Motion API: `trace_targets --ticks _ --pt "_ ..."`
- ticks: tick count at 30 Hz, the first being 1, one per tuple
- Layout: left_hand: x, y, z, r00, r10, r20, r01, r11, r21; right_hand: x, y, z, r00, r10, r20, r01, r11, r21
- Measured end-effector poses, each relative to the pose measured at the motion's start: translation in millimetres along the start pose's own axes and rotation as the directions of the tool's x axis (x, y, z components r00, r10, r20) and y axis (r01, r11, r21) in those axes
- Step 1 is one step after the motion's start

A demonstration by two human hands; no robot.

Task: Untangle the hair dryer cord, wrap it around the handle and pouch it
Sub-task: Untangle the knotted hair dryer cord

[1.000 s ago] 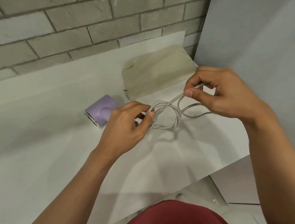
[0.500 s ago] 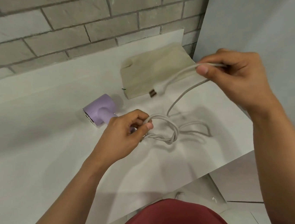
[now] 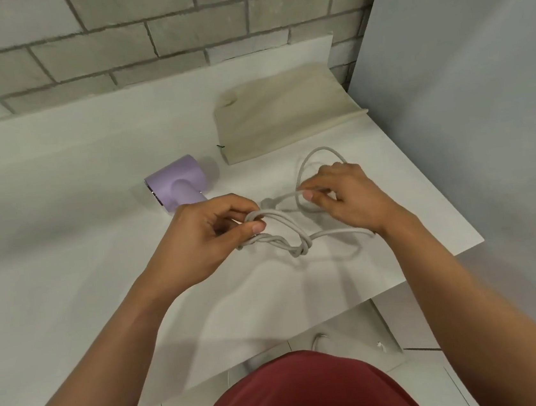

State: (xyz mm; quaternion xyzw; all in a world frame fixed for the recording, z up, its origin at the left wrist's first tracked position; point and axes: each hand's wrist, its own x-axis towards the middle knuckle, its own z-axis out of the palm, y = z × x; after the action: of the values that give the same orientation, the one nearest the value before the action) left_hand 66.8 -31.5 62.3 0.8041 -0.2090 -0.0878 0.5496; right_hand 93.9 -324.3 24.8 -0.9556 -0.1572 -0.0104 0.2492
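1. Your left grip (image 3: 204, 240) pinches bunched cord (image 3: 333, 231) loops; your right grip (image 3: 346, 200) pinches one strand.
2. The knot (image 3: 302, 249) sits between them, strands running side to side.
3. The hair dryer (image 3: 176, 183) lies beyond your left grip; the pouch (image 3: 283, 114) is at the bench's (image 3: 59, 200) far right corner.

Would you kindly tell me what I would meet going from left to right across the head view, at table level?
Lilac hair dryer → knot in the grey cord → right hand → grey wall panel.
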Motion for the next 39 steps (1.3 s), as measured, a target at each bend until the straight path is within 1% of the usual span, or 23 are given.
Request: trace_targets --ticks 2,5,6,7,9,10,11,12,13,14,16,17,19,21,23,25,26,29,31,33,35,37,39 --pt "0 3 0 1.0 0.006 -0.017 -0.007 1.0 -0.015 -4 5 4 0.996 0.008 0.093 -0.003 0.999 -0.048" --pt "0 4 3 1.0 0.022 -0.015 -0.022 1.0 -0.005 -4 10 3 0.953 0.156 0.26 -0.127 0.984 -0.126" --pt "0 4 5 1.0 0.025 -0.007 -0.025 1.0 0.004 -4 10 1 0.939 0.2 0.281 -0.165 0.976 -0.141" --pt "0 3 8 0.999 0.033 -0.001 -0.033 0.999 0.016 -5 9 -1 0.937 0.224 0.267 -0.191 0.971 -0.143" --pt "1 2 14 0.998 0.069 -0.008 -0.068 0.996 0.058 -8 2 -12 0.973 0.193 0.123 -0.187 0.981 -0.059" --pt "2 2 18 0.995 0.092 -0.022 -0.09 0.992 0.089 -11 -5 -20 0.986 0.167 0.027 -0.168 0.985 0.035" --pt "2 2 22 0.992 0.116 -0.046 -0.109 0.986 0.122 -15 -12 -28 0.985 0.171 -0.021 -0.166 0.974 0.153" --pt "3 1 27 0.987 0.14 -0.08 -0.127 0.981 0.148 -19 -19 -37 0.979 0.202 0.014 -0.198 0.938 0.285" --pt "4 1 31 0.979 0.165 -0.122 -0.144 0.976 0.166 -22 -25 -45 0.964 0.234 0.123 -0.264 0.879 0.397" --pt "5 -1 36 0.966 0.197 -0.166 -0.166 0.969 0.18 -25 -30 -51 0.931 0.253 0.262 -0.349 0.826 0.443" --pt "6 -5 44 0.925 0.288 -0.247 -0.236 0.946 0.221 -30 -35 -55 0.844 0.258 0.47 -0.459 0.802 0.382" --pt "7 -7 48 0.899 0.338 -0.278 -0.272 0.929 0.252 -31 -36 -53 0.812 0.254 0.526 -0.483 0.798 0.36" --pt "9 -11 53 0.851 0.431 -0.3 -0.336 0.886 0.32 -32 -37 -48 0.792 0.24 0.561 -0.527 0.733 0.43" --pt "9 -16 53 0.812 0.517 -0.271 -0.389 0.826 0.409 -32 -38 -43 0.826 0.249 0.505 -0.531 0.642 0.553" --pt "9 -20 54 0.792 0.574 -0.208 -0.42 0.76 0.496 -31 -36 -39 0.88 0.267 0.393 -0.47 0.605 0.642" --pt "6 -21 56 0.799 0.584 -0.142 -0.434 0.724 0.536 -30 -34 -36 0.927 0.265 0.266 -0.375 0.644 0.667" --pt "5 -21 56 0.813 0.571 -0.114 -0.434 0.725 0.536 -30 -35 -35 0.944 0.263 0.201 -0.329 0.676 0.659" --pt "3 -10 55 0.884 0.462 -0.07 -0.381 0.799 0.465 -28 -36 -35 0.967 0.246 0.061 -0.234 0.777 0.584" --pt "4 4 53 0.924 0.368 -0.105 -0.312 0.883 0.35 -27 -38 -36 0.976 0.215 0.034 -0.202 0.839 0.505" --pt "10 17 50 0.96 0.208 -0.185 -0.168 0.963 0.212 -26 -43 -36 0.986 0.165 0.007 -0.153 0.898 0.412" --pt "21 27 46 0.98 0.047 -0.195 -0.02 0.99 0.138 -26 -54 -36 0.997 0.072 -0.041 -0.054 0.939 0.34" --pt "31 33 42 0.992 0.017 -0.124 0.004 0.987 0.161 -25 -64 -35 0.997 0.011 -0.078 0.014 0.948 0.317" --pt "37 39 39 0.995 0.012 -0.099 0.004 0.988 0.156 -24 -67 -34 0.994 0.056 -0.099 -0.021 0.944 0.328"
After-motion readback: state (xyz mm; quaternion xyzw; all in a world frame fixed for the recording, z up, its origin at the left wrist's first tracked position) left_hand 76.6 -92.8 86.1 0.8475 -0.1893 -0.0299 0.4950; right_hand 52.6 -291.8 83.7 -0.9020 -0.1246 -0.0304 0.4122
